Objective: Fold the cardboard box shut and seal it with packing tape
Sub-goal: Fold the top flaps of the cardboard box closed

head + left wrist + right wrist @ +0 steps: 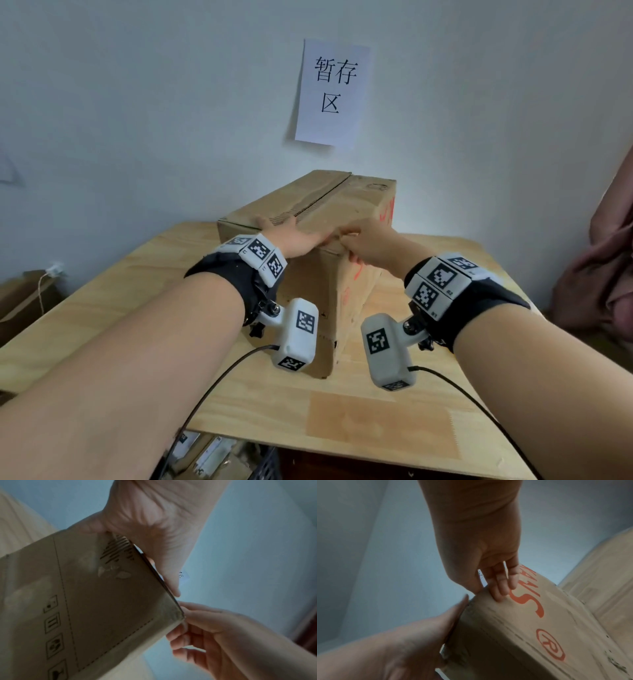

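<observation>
A brown cardboard box (346, 202) with red print on its right side stands on the wooden table (137, 291), its top flaps folded down and meeting in a seam. My left hand (305, 241) lies flat on the top near the front corner, fingers straight. My right hand (366, 240) grips that same corner, thumb on top and fingers curled onto the red-printed side. In the left wrist view my left hand (154, 527) covers the box's (102, 601) top edge, with my right hand (205, 635) at the corner. In the right wrist view my right hand's fingers (501, 588) press the box (522, 635) beside my left hand (419, 635).
The box's far end sits close to a pale wall carrying a paper sign (332, 92). Another cardboard box (24, 298) stands left of the table. Pinkish cloth (603, 274) hangs at the right. A crate of packages (219, 455) sits below the table's front edge.
</observation>
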`<act>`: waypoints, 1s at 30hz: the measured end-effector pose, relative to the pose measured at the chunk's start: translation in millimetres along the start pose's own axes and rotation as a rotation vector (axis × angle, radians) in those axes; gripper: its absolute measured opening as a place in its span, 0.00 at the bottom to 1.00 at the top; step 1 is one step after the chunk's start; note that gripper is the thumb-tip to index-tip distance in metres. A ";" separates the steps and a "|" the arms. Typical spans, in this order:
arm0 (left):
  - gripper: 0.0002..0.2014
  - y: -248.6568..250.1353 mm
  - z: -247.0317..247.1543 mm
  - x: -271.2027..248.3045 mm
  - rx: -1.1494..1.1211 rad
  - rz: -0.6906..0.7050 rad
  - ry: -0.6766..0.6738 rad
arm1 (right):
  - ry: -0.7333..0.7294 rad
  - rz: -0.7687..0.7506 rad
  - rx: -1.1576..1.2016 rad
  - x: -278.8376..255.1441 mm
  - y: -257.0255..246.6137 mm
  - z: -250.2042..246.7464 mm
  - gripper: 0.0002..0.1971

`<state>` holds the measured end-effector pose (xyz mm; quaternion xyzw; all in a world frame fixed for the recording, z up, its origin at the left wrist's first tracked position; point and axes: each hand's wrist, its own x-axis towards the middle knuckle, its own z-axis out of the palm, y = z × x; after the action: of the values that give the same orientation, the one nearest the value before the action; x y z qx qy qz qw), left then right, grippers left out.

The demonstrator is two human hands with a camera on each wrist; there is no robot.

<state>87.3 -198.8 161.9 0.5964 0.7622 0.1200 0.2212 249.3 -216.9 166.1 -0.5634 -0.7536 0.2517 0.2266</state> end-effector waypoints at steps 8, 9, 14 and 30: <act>0.55 -21.7 -0.1 16.1 -0.022 0.152 -0.032 | 0.085 -0.020 -0.108 14.2 32.7 -23.3 0.21; 0.52 -25.5 -2.5 18.3 -0.021 0.196 -0.035 | 0.121 -0.010 -0.166 18.1 39.8 -24.7 0.22; 0.41 -52.3 -28.3 34.9 -0.026 0.358 -0.079 | 0.063 0.001 -0.485 31.8 71.0 -36.3 0.36; 0.50 10.3 -7.5 82.2 0.323 0.079 0.053 | 0.272 -0.065 -0.692 66.8 99.1 -33.6 0.33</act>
<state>76.8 -116.4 157.2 0.6505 0.7530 0.0203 0.0971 325.6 -124.7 133.0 -0.6109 -0.7745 -0.1023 0.1287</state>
